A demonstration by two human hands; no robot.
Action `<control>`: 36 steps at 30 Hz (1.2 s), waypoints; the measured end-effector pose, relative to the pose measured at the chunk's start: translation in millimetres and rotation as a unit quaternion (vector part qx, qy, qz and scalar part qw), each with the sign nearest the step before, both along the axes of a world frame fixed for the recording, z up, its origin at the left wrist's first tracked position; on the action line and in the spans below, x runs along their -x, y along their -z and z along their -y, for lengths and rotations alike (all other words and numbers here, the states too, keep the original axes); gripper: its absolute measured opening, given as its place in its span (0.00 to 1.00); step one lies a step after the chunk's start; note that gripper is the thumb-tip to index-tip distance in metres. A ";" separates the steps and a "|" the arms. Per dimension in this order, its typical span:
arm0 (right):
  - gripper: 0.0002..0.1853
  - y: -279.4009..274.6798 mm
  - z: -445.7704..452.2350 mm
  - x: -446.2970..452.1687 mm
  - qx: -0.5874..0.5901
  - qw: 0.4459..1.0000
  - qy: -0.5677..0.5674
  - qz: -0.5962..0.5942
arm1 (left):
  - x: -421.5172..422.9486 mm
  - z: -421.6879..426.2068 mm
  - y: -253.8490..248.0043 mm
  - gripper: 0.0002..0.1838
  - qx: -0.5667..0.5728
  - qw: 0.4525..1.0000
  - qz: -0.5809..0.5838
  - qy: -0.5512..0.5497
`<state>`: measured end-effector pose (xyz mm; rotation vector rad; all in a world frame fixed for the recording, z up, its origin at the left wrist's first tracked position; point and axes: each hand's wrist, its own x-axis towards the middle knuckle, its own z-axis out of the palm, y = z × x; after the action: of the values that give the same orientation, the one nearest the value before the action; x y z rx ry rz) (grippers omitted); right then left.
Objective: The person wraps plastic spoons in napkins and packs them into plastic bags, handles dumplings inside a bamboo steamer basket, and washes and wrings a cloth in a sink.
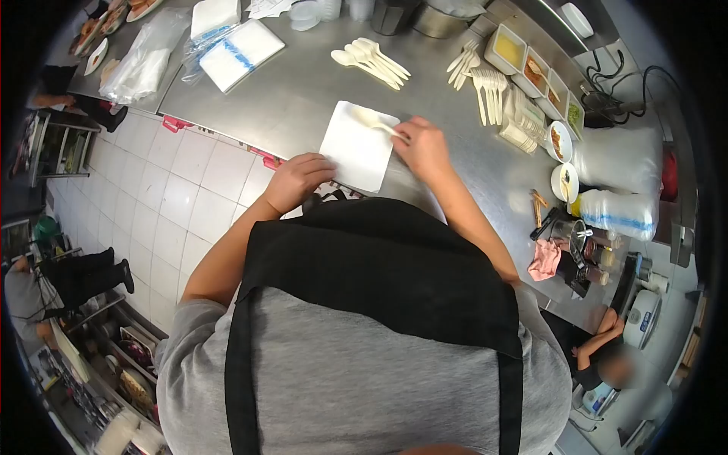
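A stack of white paper napkins [353, 155] lies at the counter's near edge in front of me. My right hand [425, 152] pinches the handle of a cream plastic spoon [368, 119], whose bowl rests over the top of the napkins. At the lower left edge of the napkins, my left hand [299, 182] has its fingers curled and pressed together on the paper. Farther off lies a group of loose plastic spoons [371, 62]. Plastic forks [489, 95] are laid out to the right.
The steel counter [280, 106] holds wrapped napkin packs [241, 54] at the back left. Food containers [535, 72], small white bowls [562, 142] and plastic-wrapped stacks [618, 171] line the right. Other people stand at the far left and lower right.
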<state>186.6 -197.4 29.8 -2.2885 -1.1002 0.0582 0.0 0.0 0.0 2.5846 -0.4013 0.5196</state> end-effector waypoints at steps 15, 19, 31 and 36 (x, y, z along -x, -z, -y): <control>0.11 -19.8 -13.9 12.3 -0.041 0.989 -0.071 -0.122 | -58.2 -10.3 -27.9 0.06 0.025 0.997 0.024 -0.074; 0.08 6.9 -27.7 -9.8 -0.042 0.997 -0.040 -0.042 | -91.4 -14.9 -22.3 0.08 0.044 0.990 -0.040 -0.129; 0.17 25.9 -53.0 -25.5 -0.093 0.990 -0.035 0.100 | -127.8 -26.1 -3.0 0.10 -0.095 0.987 -0.033 -0.123; 0.24 5.2 -56.6 -23.4 -0.018 0.979 -0.065 -0.193 | -115.7 -48.1 -5.1 0.11 -0.023 0.993 -0.001 -0.116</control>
<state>210.0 -140.8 24.6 -2.0549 -1.0288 0.5086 115.7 48.1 5.1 2.6929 -0.1139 0.5927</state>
